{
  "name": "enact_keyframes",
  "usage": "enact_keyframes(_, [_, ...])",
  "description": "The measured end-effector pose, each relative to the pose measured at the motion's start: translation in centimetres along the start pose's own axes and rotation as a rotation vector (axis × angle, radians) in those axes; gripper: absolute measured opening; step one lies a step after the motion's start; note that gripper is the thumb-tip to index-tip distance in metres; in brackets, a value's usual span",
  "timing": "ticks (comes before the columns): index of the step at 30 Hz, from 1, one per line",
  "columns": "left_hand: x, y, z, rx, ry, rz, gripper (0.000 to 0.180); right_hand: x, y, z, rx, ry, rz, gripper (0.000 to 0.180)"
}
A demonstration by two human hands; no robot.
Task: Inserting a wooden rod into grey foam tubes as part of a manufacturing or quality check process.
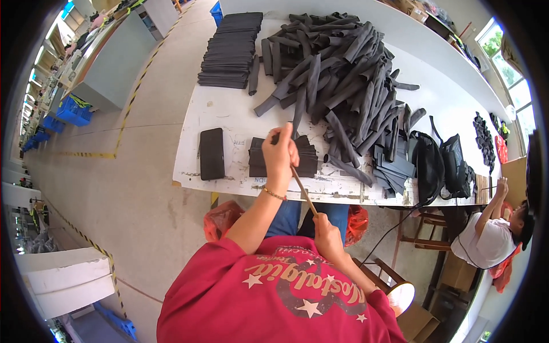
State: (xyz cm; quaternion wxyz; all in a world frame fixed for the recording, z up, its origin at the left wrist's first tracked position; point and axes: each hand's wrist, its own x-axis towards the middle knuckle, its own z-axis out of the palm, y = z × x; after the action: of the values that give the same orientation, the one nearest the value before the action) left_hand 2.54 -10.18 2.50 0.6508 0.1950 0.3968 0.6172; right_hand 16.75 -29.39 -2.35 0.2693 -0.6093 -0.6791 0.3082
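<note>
Left hand (279, 155) grips a dark fabric strip (298, 108); right hand (327, 233) is closed around a thin stick (303, 192).

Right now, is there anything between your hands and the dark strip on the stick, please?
Nothing visible: the left hand already grips the strip around the stick, and the right hand holds the stick's lower end.

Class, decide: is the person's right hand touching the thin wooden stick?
Touching. The head view shows the right hand closed around the lower end of the thin wooden stick, while the left hand grips it higher up.
</note>
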Motion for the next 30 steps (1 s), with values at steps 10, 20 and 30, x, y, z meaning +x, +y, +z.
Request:
enact_keyframes(10, [1.9, 0.2, -2.2, -0.133, -0.088, -0.237, 0.041, -0.8, -2.3, -3.7, 0.763, -0.315, 0.34, 0.016])
enact_keyframes(20, [1.7, -1.5, -2.6, -0.133, -0.135, -0.182, 0.041, 0.1, -0.6, -1.3, 0.342, -0.086, 0.1, 0.016])
enact_keyframes(30, [6.1, 2.7, -6.1, -0.302, -0.053, 0.166, 0.04, -3.4, 0.2, -4.0, 0.716, -0.166, 0.496, 0.019])
